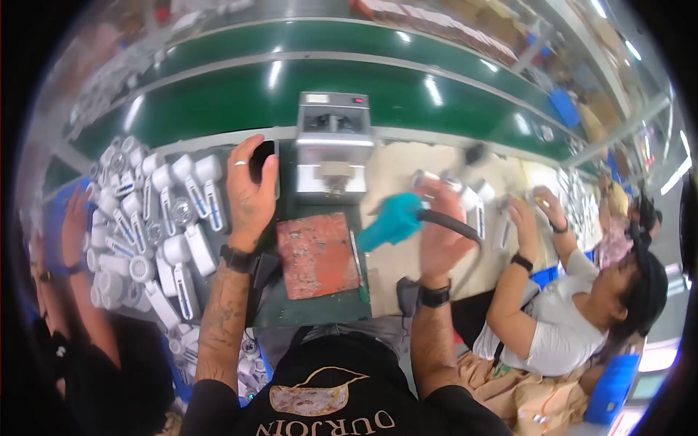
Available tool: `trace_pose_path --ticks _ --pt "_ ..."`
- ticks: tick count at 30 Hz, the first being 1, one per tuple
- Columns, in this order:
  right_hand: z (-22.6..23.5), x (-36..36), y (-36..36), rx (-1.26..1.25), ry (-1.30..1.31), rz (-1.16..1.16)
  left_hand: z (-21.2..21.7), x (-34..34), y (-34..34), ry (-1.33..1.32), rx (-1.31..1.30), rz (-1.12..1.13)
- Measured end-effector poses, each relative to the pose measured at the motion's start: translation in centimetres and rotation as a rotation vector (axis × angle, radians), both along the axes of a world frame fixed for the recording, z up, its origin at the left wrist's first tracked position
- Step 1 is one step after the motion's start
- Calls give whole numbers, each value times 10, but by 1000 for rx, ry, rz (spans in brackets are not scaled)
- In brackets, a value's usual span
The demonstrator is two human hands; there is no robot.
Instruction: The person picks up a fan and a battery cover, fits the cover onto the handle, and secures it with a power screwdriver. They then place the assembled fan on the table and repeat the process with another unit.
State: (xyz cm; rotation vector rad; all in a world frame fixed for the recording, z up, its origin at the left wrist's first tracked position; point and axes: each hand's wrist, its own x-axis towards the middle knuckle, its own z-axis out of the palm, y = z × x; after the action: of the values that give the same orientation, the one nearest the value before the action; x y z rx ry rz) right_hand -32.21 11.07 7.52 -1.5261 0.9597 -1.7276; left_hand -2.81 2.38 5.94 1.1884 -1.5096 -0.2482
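Note:
My left hand [249, 192] is curled around a dark flat, phone-like object [262, 161], with the thumb on its right side. On the right, my right hand [445, 236] is smeared by motion, so its grip cannot be made out. Just left of its palm is a blurred teal hand tool [390, 220], and a black cable [454, 224] runs from it across the hand. Between my arms lies a worn red board [320, 256]. A thin green-handled tool [360, 272] rests along its right edge.
A grey machine [333, 145] stands behind the board. White handheld device parts [167, 211] are heaped at left, beside another person's arm [83, 276]. A co-worker [552, 305] handles parts at the right bench. A green conveyor [240, 98] runs across the back.

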Motion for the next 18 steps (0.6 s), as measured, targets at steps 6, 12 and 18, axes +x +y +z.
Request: trace_pose_path --ticks 6,12,18 --pt "8 50 44 272 183 105 41 -64 25 195 64 -269" --pt "14 35 77 420 -85 151 16 -146 18 30 47 -463" --pt "14 -8 110 406 -161 -23 -6 -231 23 -703 352 -417"
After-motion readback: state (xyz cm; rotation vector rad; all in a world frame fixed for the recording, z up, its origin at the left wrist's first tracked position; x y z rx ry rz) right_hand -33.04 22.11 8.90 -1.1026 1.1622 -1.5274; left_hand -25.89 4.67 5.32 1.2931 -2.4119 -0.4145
